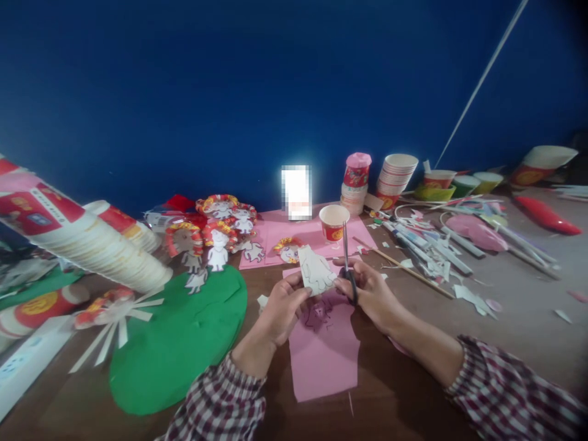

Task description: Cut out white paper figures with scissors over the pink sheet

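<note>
Left hand: my fingers grasp drawn-on paper
Right hand: fingers grasp scissors
Cup: near worktop's far edge

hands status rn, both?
Left hand: closed, holding the white paper piece with a drawn outline.
Right hand: closed, holding the scissors.

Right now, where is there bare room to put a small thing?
Bare tabletop shows between the pink sheet and the right sleeve; the near half of the green disc is bare too. Crowded: far left, with stacked cups; right, with paper scraps.
</note>
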A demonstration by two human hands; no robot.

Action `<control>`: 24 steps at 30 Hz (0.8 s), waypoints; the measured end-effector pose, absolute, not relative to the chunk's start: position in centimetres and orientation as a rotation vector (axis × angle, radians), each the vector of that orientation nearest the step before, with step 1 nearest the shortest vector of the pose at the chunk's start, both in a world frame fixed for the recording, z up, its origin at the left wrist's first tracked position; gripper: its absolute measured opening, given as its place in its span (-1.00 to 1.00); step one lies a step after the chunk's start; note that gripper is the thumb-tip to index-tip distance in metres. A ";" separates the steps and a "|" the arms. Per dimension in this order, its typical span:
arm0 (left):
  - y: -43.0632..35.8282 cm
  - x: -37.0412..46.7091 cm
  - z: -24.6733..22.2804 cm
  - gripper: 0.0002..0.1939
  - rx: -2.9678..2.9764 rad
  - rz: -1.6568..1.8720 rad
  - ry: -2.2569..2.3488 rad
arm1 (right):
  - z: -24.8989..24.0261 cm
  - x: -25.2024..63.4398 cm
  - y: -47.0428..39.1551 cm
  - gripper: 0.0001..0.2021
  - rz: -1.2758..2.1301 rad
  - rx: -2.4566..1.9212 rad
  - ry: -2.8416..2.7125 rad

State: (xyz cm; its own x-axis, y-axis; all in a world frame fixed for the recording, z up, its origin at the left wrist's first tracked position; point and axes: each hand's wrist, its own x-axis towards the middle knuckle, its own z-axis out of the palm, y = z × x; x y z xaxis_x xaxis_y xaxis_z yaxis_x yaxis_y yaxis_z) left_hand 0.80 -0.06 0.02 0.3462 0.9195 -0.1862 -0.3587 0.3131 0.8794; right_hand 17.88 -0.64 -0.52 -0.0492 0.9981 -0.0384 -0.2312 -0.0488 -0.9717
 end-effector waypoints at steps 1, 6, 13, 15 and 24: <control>-0.1 0.8 0.0 -0.65 0.854 0.974 0.806 | -0.5 17.9 -0.6 -0.59 1.387 -1.037 -1.037; -0.4 1.1 0.1 -0.63 0.829 0.998 0.796 | -0.4 17.8 -0.7 -0.60 1.422 -1.028 -1.019; -0.7 1.6 0.0 -0.67 0.807 1.082 0.853 | -1.2 17.7 -0.7 -0.63 1.380 -0.996 -1.195; -0.5 1.6 -0.4 -0.68 0.786 1.105 0.917 | -1.4 17.5 -0.9 -0.62 1.371 -0.986 -1.247; -0.1 1.1 -0.8 -0.73 0.781 1.060 1.091 | -0.6 17.5 -1.4 -0.72 1.270 -1.054 -1.441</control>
